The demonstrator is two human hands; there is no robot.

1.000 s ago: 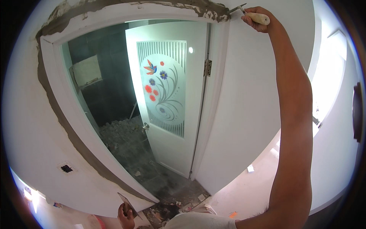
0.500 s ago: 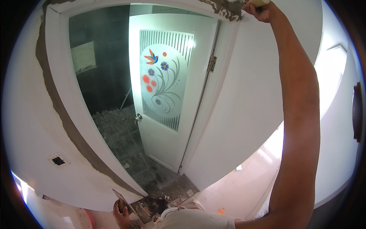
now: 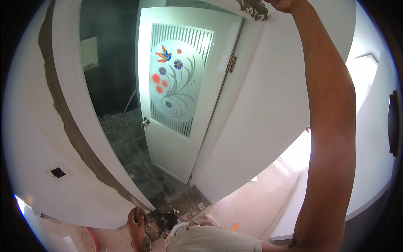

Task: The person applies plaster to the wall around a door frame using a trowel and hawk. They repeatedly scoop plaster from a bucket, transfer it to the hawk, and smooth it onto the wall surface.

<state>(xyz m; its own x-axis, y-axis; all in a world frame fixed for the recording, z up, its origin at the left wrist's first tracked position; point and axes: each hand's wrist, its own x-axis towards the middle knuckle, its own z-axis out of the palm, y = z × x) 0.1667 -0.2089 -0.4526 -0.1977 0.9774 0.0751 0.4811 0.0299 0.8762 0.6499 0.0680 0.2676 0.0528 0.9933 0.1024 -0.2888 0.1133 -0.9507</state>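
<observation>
At the top edge my right hand is raised with its fingers curled, partly cut off by the picture's rim. The earlier frame shows a pale handle in it; now the tool is out of sight. Just left of this hand, rough wet grey mortar lies along the top corner of the white door frame. Low down, my left hand is closed on a thin flat board, seen nearly edge-on near the frame's foot. A smoother mortar strip follows the frame's left side.
Within the doorway stands a white door with a flowered frosted pane, swung inward. Rubble lies on the dark floor beyond. Debris and a bucket are by the threshold. An open wall box is at left.
The view has shifted slightly, and the door appears a little further left and higher. My right hand has risen toward the top edge, taking the pale handle out of view. The left-hand board has turned.
</observation>
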